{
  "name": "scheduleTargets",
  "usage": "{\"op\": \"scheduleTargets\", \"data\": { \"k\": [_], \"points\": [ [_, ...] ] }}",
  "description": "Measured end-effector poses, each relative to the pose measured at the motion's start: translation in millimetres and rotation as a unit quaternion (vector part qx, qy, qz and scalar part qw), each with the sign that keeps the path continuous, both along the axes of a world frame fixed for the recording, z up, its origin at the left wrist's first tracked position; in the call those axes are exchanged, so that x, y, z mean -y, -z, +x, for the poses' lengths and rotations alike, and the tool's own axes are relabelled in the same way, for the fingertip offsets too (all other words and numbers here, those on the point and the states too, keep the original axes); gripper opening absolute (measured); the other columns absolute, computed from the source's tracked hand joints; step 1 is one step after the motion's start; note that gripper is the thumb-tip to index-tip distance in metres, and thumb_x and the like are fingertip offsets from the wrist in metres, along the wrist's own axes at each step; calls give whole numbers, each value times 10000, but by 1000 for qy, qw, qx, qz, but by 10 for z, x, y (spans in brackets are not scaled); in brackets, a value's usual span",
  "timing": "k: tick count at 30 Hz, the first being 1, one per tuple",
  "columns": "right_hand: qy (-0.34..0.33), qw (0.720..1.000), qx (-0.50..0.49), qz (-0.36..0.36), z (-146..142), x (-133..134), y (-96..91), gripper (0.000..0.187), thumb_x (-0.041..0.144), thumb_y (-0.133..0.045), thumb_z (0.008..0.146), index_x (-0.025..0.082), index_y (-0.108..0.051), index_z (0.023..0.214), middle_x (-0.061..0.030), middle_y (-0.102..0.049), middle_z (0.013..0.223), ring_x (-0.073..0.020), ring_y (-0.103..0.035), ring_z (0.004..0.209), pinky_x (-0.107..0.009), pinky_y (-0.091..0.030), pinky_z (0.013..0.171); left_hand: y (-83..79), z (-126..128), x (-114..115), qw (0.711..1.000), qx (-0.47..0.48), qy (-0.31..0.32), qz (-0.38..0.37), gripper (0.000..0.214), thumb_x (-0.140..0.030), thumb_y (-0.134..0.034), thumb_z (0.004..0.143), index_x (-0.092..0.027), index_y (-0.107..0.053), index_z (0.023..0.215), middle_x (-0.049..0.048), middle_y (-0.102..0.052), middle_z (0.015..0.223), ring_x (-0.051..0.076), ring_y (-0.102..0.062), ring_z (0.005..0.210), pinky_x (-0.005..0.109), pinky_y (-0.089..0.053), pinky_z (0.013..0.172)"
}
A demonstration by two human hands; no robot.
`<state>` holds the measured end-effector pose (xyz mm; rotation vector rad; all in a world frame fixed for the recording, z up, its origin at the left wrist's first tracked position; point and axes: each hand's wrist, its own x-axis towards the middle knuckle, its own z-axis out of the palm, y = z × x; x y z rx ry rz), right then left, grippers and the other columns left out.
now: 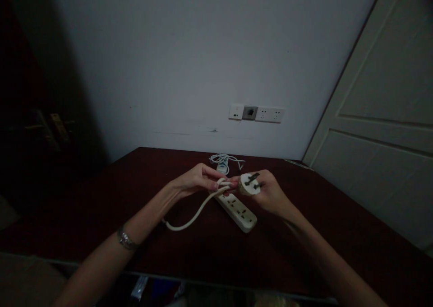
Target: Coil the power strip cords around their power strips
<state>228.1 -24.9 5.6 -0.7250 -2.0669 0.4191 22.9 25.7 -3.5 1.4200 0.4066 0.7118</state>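
Observation:
My left hand [199, 178] pinches a looped white power cord [189, 222] between thumb and fingers. Close against it on the right, my right hand [268, 192] is closed around a round white plug [247, 185], its dark metal prongs pointing right and towards me. The cord bends from the hands down to the left and passes behind my left forearm. Below both hands a white power strip [238, 212] lies slanted on the dark red table, sockets facing up. Its far end is hidden by my hands.
Behind the hands, a thin white cable coil [221, 158] rests on a small pale box [222, 168]. The dark red table [287, 253] meets a wall with a row of wall sockets [269, 114]. A pale panelled door [382, 117] stands at right, and items lie in the dark below the front edge.

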Motion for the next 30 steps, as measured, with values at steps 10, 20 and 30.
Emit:
{"op": "scheduleTargets", "data": {
  "k": [10, 20, 30],
  "points": [
    [-48, 944, -171, -279, 4, -34, 147, 283, 403, -428, 868, 186, -548, 1004, -34, -647, 703, -134, -589, 542, -254, -469, 535, 127, 61, -31, 989, 71, -127, 13, 319, -293, -701, 688, -112, -687, 949, 109, -684, 835, 154, -624, 683, 320, -484, 706],
    [-141, 860, -255, -420, -123, 225, 453, 458, 453, -629, 734, 142, -518, 1051, -106, -688, 770, -18, -313, 319, -152, -173, 310, 100, 117, -10, 939, -19, -262, 223, 347, -235, -713, 661, -148, -682, 996, 108, -676, 986, 197, -612, 861, 297, -473, 761],
    [107, 964, -173, -170, 219, 69, 260, 243, 368, -618, 750, 139, -634, 831, 13, -557, 544, -116, -514, 469, -230, -417, 444, 156, -39, -16, 985, 21, -131, 111, 381, -268, -736, 635, -122, -683, 983, 123, -695, 862, 196, -642, 741, 342, -492, 726]
  ]
}}
